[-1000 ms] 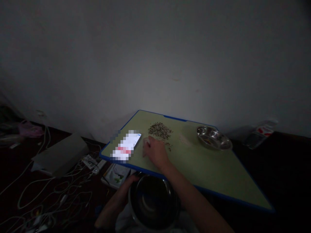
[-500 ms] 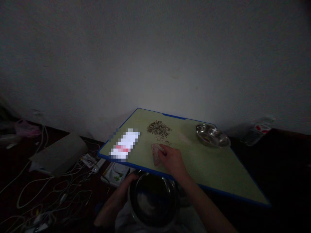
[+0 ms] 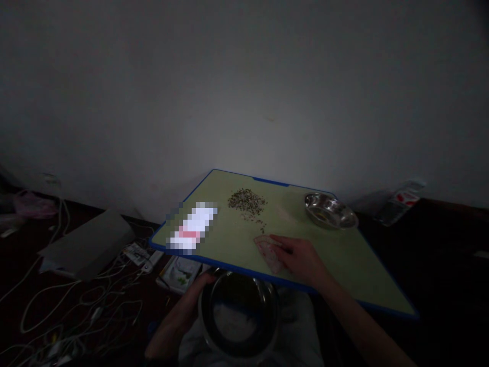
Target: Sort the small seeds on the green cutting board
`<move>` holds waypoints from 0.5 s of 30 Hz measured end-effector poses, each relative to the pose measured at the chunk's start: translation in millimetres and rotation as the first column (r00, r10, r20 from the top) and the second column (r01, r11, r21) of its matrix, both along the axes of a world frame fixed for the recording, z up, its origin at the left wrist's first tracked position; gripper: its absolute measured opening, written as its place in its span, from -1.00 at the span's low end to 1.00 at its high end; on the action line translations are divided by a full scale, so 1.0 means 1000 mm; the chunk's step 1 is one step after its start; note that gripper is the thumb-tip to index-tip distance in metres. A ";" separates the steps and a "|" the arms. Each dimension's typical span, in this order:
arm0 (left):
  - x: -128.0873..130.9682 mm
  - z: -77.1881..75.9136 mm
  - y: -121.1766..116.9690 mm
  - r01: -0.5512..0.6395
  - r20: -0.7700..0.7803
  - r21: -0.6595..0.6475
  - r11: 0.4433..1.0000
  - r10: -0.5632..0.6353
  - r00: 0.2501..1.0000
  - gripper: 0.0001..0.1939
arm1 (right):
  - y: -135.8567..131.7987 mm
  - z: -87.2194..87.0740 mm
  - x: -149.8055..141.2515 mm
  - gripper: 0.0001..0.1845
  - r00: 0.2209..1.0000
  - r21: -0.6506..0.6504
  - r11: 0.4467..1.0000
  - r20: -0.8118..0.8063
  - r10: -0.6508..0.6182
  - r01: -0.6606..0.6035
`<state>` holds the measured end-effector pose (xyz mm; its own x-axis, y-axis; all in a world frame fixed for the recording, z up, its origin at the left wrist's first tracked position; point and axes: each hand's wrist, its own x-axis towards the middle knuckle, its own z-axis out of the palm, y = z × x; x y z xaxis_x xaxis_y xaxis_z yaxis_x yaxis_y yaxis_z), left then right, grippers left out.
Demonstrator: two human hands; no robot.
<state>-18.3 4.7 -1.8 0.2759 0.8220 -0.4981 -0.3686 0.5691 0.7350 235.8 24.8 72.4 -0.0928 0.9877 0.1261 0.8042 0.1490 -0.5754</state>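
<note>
My right hand (image 3: 300, 255) is closed on a clear flat plastic piece with reddish edge markings (image 3: 269, 254), shaped much like a protractor. It rests on or just over the pale green board (image 3: 229, 244) near the front edge. Beyond it lies a heap of small dark and light grains or seeds (image 3: 246, 201), with a few strays trailing towards the plastic piece. My left hand (image 3: 204, 283) grips the left rim of a metal bowl (image 3: 203, 318) on my lap, below the board's front edge. Dimness hides what is in that bowl.
A second shiny metal bowl (image 3: 331, 211) stands at the board's right rear. A bright, pixelated phone-like rectangle (image 3: 193, 229) lies on its left. Tangled cables (image 3: 95, 306) and a grey box (image 3: 87, 244) are on the floor at left. A wall rises behind.
My right hand has moved right and slightly nearer me with the plastic piece, which has turned. A few grains now lie closer to the front. My left hand stays on the bowl.
</note>
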 end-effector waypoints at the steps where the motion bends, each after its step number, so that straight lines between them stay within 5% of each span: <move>1: 0.000 -0.002 0.001 0.007 -0.004 -0.020 1.000 -0.007 1.000 -0.84 | 0.000 0.001 0.003 -0.59 1.000 -0.021 1.000 -0.020 0.002 -0.003; 8: 0.003 -0.006 0.003 0.040 -0.020 -0.058 0.998 -0.041 0.999 -0.86 | 0.013 0.016 0.030 -0.52 0.981 -0.090 0.996 -0.193 -0.021 0.003; 15: 0.004 -0.003 0.001 0.085 -0.043 -0.101 0.991 -0.090 0.995 -0.82 | -0.007 0.027 0.024 -0.64 0.995 0.054 0.998 0.098 0.009 -0.014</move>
<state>-14.8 5.9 -5.2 0.3192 0.7419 -0.5896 -0.2803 0.6682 0.6891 260.2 17.5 99.1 -0.1184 0.9784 0.1697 0.8541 0.1875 -0.4851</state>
